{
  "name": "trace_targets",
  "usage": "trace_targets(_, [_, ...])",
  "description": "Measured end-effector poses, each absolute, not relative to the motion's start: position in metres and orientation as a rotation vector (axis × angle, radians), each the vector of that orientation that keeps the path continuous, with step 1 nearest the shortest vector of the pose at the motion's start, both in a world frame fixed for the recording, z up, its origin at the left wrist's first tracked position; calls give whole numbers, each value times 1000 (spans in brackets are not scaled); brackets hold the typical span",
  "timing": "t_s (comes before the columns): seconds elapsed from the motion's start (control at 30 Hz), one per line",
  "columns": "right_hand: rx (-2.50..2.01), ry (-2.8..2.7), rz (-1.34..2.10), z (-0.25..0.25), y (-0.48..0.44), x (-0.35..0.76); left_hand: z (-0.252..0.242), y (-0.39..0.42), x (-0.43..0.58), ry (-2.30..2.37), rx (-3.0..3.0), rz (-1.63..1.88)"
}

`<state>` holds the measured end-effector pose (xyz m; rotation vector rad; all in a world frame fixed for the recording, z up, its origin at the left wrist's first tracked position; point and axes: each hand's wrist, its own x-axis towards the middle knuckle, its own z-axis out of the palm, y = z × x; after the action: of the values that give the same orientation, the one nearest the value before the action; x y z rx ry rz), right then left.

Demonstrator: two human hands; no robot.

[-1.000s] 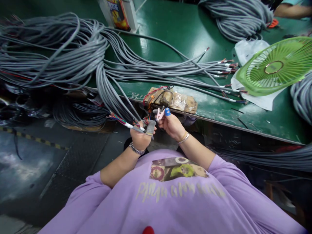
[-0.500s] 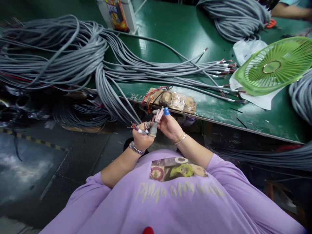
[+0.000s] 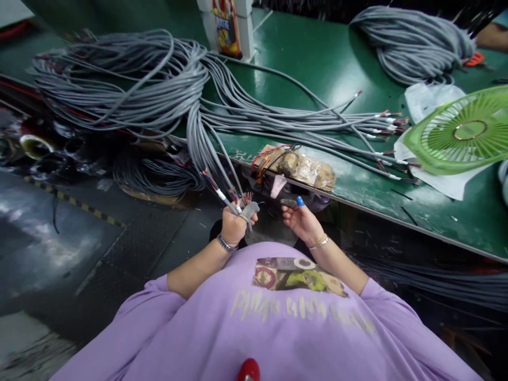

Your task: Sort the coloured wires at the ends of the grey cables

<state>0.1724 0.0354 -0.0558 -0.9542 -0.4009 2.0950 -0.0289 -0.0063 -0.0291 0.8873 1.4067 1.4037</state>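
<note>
My left hand [image 3: 233, 227] is closed around grey cables [image 3: 220, 194] whose bared ends fan out in thin coloured wires [image 3: 247, 198]. A grey wrap [image 3: 250, 210] covers its thumb. To the right, my right hand [image 3: 304, 225] is apart from the cables, palm up with fingers parted and nothing visible in them. One of its digits has a blue tip cover [image 3: 300, 201], another a dark grey wrap [image 3: 288, 202]. A pale pinkish scrap [image 3: 278, 186] shows just beyond that hand, in front of the bench edge and apart from the fingers.
Across the green bench [image 3: 309, 79] lies a large bundle of grey cables [image 3: 130, 79]. A taped wooden board [image 3: 313, 172] sits at the front edge. Right of it are a green fan [image 3: 470, 129] and another cable coil [image 3: 413, 42]. Part of another person's arm [image 3: 492, 39] shows at far right.
My hands have moved apart. My right hand has let go of the pale pinkish scrap, while my left still holds the cables. The camera view has shifted left.
</note>
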Motion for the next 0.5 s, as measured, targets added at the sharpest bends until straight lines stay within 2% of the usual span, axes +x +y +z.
trace_targets(0.33, [-1086,-372,2026,-64,11,195,-33,-9,-24,1390,918,1384])
trace_targets(0.5, [-1220,-501,1884,-50,-6,201,-28,-15,-22,1370,1026,1376])
